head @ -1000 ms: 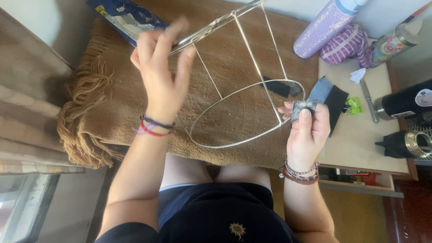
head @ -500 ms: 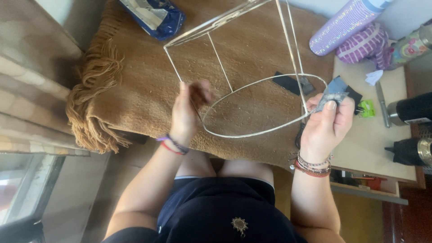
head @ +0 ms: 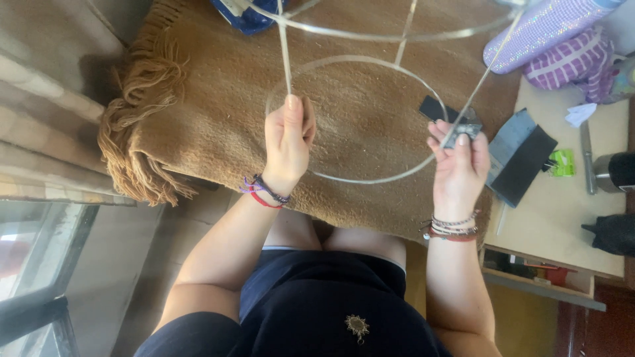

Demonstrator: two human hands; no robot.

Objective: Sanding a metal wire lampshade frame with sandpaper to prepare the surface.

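A white wire lampshade frame [head: 370, 178], two rings joined by thin struts, hangs over a brown fringed blanket [head: 198, 99]. My left hand [head: 286, 142] is closed around one upright strut where it meets the lower ring. My right hand [head: 458, 162] pinches a small grey piece of sandpaper [head: 462, 130] against another strut on the right side of the frame. Both wrists wear bracelets. My lap in dark shorts is below the frame.
A pale table [head: 562, 218] on the right carries a dark blue and a black sheet [head: 522, 165], a green packet [head: 563, 162], dark cylinders and a metal tool. A sparkly purple roll [head: 542, 30] and checked purple pouch lie behind. A blue bag [head: 248, 16] sits at the top.
The frame has been turned and brought closer. My left hand went from raised and spread near the upper ring to gripping a strut. My right hand shifted the grey piece onto a right strut.
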